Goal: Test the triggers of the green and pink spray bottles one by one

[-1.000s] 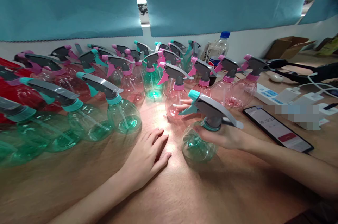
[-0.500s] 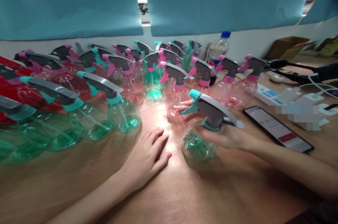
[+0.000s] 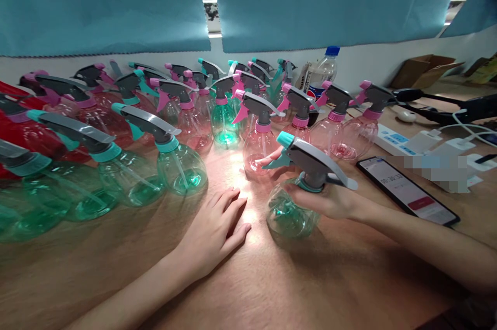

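My right hand (image 3: 330, 200) is wrapped round the neck and upper body of a clear green spray bottle (image 3: 289, 221), its fingers partly hidden behind it. The bottle is on or just above the table; its grey head and turquoise trigger point left. My left hand (image 3: 213, 234) lies flat on the wooden table (image 3: 248, 288), fingers stretched out and holding nothing. Nearest to it is another green spray bottle (image 3: 182, 172) with a grey and turquoise head. Just behind my right hand's fingers stands a pink spray bottle (image 3: 258, 151).
Several more green and pink spray bottles crowd the left and back. A phone (image 3: 407, 190) showing a timer lies at the right, near a white power strip (image 3: 392, 138) with plugs. Behind are a blue-capped drink bottle (image 3: 328, 68), black glasses (image 3: 435, 110) and a cardboard box (image 3: 423, 71).
The fingers of my right hand, stretched out behind the trigger before, have curled in closer to the bottle. My left hand and the other bottles stay put.
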The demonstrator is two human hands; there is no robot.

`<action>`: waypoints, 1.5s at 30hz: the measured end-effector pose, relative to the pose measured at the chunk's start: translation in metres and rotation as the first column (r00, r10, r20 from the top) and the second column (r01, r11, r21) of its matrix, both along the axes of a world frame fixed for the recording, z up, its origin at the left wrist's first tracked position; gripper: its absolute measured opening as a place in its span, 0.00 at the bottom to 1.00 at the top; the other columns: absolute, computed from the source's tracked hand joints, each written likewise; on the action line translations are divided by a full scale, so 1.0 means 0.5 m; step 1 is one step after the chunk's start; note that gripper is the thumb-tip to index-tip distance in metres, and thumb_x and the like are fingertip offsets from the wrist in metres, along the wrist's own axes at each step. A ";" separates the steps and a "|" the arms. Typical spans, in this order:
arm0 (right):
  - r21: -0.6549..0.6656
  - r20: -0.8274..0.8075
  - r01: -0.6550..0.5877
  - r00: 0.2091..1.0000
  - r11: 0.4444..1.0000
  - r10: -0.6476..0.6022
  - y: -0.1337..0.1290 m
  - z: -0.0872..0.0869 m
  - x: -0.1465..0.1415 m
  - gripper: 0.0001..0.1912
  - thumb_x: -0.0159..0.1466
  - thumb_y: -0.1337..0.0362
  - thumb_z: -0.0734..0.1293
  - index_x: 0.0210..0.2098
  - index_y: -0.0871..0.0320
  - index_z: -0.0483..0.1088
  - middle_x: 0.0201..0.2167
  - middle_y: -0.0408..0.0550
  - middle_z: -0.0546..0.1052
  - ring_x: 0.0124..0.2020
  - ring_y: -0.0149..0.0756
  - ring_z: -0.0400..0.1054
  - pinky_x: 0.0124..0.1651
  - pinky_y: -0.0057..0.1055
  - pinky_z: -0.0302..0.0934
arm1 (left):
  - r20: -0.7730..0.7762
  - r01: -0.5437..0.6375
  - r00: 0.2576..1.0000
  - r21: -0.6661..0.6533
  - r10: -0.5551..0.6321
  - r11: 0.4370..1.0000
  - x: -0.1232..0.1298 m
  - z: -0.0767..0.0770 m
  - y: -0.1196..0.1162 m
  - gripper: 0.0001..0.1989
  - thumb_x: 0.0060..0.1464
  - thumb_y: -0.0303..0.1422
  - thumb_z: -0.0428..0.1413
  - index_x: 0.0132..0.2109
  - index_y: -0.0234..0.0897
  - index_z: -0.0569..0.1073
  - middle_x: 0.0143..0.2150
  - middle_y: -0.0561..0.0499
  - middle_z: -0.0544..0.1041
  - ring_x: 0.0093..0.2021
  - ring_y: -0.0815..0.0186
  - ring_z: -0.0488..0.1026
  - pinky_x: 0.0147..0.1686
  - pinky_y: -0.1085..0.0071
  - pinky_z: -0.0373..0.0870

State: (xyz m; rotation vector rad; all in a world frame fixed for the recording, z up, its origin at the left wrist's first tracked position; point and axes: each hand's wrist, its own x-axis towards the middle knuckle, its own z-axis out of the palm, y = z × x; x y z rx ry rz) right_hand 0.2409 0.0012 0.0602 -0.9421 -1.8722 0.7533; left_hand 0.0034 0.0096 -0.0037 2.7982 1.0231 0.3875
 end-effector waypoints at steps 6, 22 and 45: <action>0.018 -0.018 0.007 1.000 1.000 -0.007 -0.001 0.014 -0.004 0.08 0.50 0.74 0.61 0.29 0.55 0.64 0.31 0.43 0.75 0.32 0.32 0.72 0.35 0.28 0.70 | -0.015 -0.001 1.000 0.000 0.001 1.000 -0.001 0.001 0.000 0.18 0.63 0.38 0.48 0.56 0.35 0.66 0.58 0.39 0.65 0.58 0.52 0.62 0.54 0.53 0.61; 0.107 0.044 0.009 0.999 0.994 -0.014 -0.001 0.015 -0.001 0.08 0.51 0.75 0.60 0.25 0.54 0.63 0.19 0.37 0.65 0.19 0.26 0.58 0.20 0.24 0.57 | 0.004 -0.004 1.000 -0.008 0.004 1.000 0.002 0.004 0.000 0.18 0.63 0.38 0.48 0.56 0.35 0.67 0.58 0.39 0.67 0.57 0.51 0.63 0.54 0.52 0.62; 0.021 -0.083 -0.088 0.993 0.996 0.090 0.003 -0.008 -0.002 0.24 0.58 0.72 0.63 0.53 0.52 0.66 0.49 0.46 0.75 0.46 0.36 0.73 0.46 0.35 0.72 | 0.002 -0.003 1.000 -0.016 0.003 1.000 0.001 0.004 -0.001 0.18 0.63 0.38 0.49 0.55 0.35 0.66 0.58 0.39 0.66 0.57 0.52 0.62 0.54 0.53 0.61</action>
